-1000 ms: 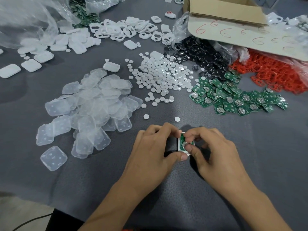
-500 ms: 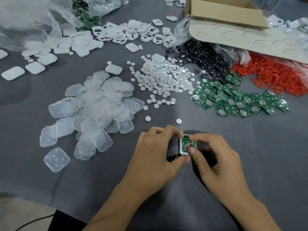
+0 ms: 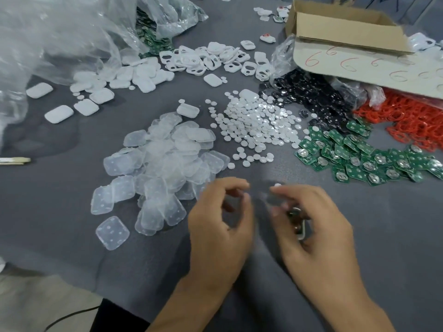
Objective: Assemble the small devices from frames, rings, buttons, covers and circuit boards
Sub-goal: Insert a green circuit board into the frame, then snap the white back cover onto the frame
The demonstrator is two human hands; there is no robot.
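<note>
Gripping the part-built device [image 3: 300, 227] in our right hand [image 3: 318, 226]; left hand [image 3: 220, 221] curled and blurred, contents we cannot tell, sits nearer the clear covers [image 3: 163, 161] just to its left

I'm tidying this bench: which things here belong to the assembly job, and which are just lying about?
Job in hand: part-built device held in the right hand; clear covers; white buttons; circuit boards; red rings; white frames.

Lying about: cardboard box; plastic bag; cable.
</note>
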